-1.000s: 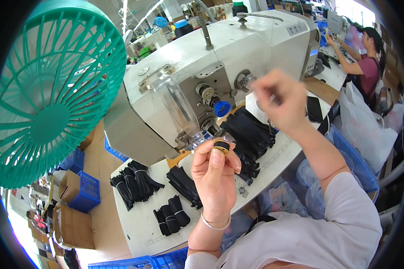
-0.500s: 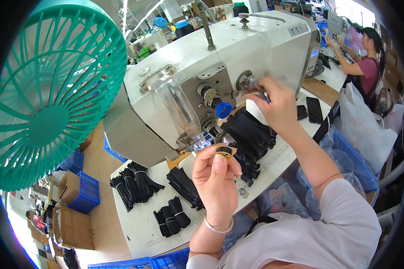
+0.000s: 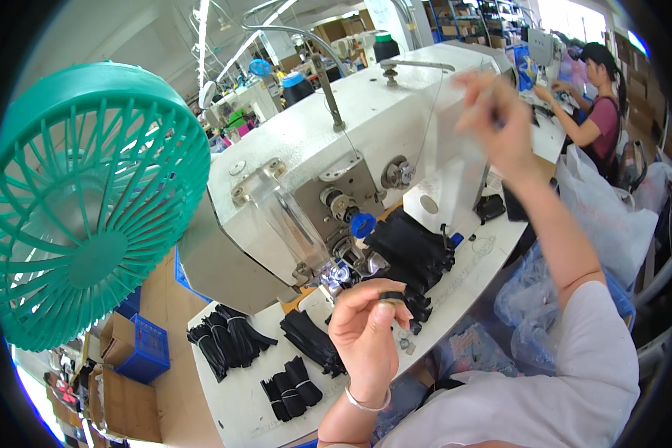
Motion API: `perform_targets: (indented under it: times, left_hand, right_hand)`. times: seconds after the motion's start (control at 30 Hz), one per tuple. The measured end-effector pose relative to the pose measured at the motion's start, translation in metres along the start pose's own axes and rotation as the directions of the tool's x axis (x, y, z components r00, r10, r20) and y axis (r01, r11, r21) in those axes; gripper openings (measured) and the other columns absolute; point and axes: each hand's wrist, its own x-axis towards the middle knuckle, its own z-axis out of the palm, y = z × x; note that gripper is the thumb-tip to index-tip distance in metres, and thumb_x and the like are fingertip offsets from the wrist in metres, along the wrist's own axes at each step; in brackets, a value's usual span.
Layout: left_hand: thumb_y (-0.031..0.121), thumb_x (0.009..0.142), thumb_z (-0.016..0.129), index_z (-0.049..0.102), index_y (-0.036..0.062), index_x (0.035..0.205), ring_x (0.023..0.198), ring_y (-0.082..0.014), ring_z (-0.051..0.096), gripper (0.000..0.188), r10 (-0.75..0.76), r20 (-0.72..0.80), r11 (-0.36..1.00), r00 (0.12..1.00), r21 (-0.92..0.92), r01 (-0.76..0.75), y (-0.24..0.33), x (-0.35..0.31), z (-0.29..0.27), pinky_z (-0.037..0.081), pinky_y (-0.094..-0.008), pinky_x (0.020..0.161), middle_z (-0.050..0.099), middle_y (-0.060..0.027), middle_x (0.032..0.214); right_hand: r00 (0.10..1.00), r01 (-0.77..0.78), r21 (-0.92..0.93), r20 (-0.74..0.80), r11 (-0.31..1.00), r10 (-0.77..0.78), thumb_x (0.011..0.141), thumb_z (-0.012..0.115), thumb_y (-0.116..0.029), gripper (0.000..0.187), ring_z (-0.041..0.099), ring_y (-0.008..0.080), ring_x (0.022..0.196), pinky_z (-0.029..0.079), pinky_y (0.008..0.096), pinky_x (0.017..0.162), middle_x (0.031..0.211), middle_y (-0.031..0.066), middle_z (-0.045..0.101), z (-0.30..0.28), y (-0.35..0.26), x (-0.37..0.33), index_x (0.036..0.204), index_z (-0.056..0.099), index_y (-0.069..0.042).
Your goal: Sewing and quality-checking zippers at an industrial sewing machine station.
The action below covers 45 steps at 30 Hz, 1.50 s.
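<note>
Between thumb and fingers, my left hand [image 3: 364,340] pinches a small bobbin [image 3: 392,297] wound with black thread, held in front of the sewing machine's needle area. My right hand [image 3: 498,123] is raised beside the right end of the white sewing machine [image 3: 254,175]. Motion smears its fingers, so I cannot make out whether they hold anything. A round metal winder [image 3: 398,173] with nothing on it shows on the machine's front. From the metal thread guide [image 3: 418,66] on top, a thin thread runs down. Below the machine head lies a large pile of black strips [image 3: 407,246].
Several tied bundles of black strips [image 3: 291,387] lie on the white tabletop [image 3: 235,414]. A green fan [image 3: 97,257] stands close on the left. A dark phone [image 3: 517,201] lies at the table's right, near plastic bags [image 3: 601,205]. Another person [image 3: 605,112] works farther right.
My right hand has left the round winder and moved up and right. My left hand, still pinching the bobbin, sits slightly lower in the picture. The view has tilted up a little.
</note>
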Motion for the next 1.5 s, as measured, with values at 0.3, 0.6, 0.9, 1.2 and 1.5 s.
perform_targets:
  times: [0.3, 0.6, 0.9, 1.2, 1.5]
  left_hand:
    - [0.003, 0.083, 0.066, 0.061, -0.0017, 0.106, 0.081, -0.0177, 0.060, 0.023, -0.043, 0.185, 0.994, 0.982, -0.092, 0.061, -0.017, -0.006, 0.013, 0.053, -0.0276, 0.065, 0.060, -0.0157, 0.103]
    - [0.011, 0.085, 0.067, 0.053, 0.0045, 0.097, 0.065, -0.0165, 0.057, 0.019, -0.328, 0.116, 0.941, 0.937, -0.048, 0.335, -0.016, -0.009, 0.014, 0.045, -0.0268, 0.051, 0.057, -0.0091, 0.089]
    - [-0.001, 0.087, 0.061, 0.058, 0.0044, 0.095, 0.063, -0.0147, 0.059, 0.010, -0.277, 0.147, 0.930, 0.950, -0.206, 0.303, -0.026, -0.007, 0.018, 0.048, -0.0257, 0.050, 0.060, -0.0091, 0.091]
    - [0.011, 0.092, 0.058, 0.057, 0.0049, 0.100, 0.055, -0.0198, 0.057, 0.011, -0.312, -0.231, 0.947, 0.922, -0.155, 0.282, -0.034, -0.021, -0.008, 0.046, -0.0292, 0.048, 0.063, -0.0143, 0.086]
    - [0.007, 0.090, 0.061, 0.062, 0.0011, 0.093, 0.050, -0.0131, 0.055, 0.007, -0.230, -0.417, 0.941, 0.879, 0.136, 0.311, -0.068, -0.046, -0.046, 0.043, -0.0216, 0.045, 0.062, -0.0069, 0.079]
  right_hand:
    - [0.821, -0.466, 0.168, 0.446, 0.869, 0.355, 0.085, 0.068, -0.030, 0.021, 0.037, 0.0056, 0.044, 0.028, 0.0242, 0.040, 0.057, -0.0041, 0.053, -0.004, 0.001, 0.114, 0.095, 0.070, -0.011]
    - [0.879, -0.451, 0.284, -0.023, 0.846, 0.476, 0.093, 0.056, -0.037, 0.032, 0.040, 0.0036, 0.057, 0.031, 0.0197, 0.053, 0.066, -0.0027, 0.053, -0.021, 0.021, -0.014, 0.100, 0.066, -0.008]
    - [0.970, 0.035, 0.010, 0.242, 0.999, -0.037, 0.072, 0.076, -0.020, 0.029, 0.056, 0.0203, 0.055, 0.044, 0.0273, 0.051, 0.073, 0.0081, 0.059, 0.030, -0.008, -0.079, 0.094, 0.066, -0.004]
    - [0.886, -0.397, 0.385, 0.397, 0.833, 0.239, 0.074, 0.075, -0.012, 0.026, 0.050, 0.0083, 0.067, 0.040, 0.0244, 0.059, 0.075, 0.0008, 0.057, 0.038, -0.022, -0.115, 0.096, 0.063, -0.003]
    - [0.727, -0.668, 0.407, 0.538, 0.623, 0.427, 0.082, 0.068, -0.012, 0.009, 0.039, 0.0012, 0.056, 0.030, 0.0190, 0.051, 0.077, -0.0014, 0.062, 0.070, -0.041, -0.219, 0.087, 0.066, -0.005]
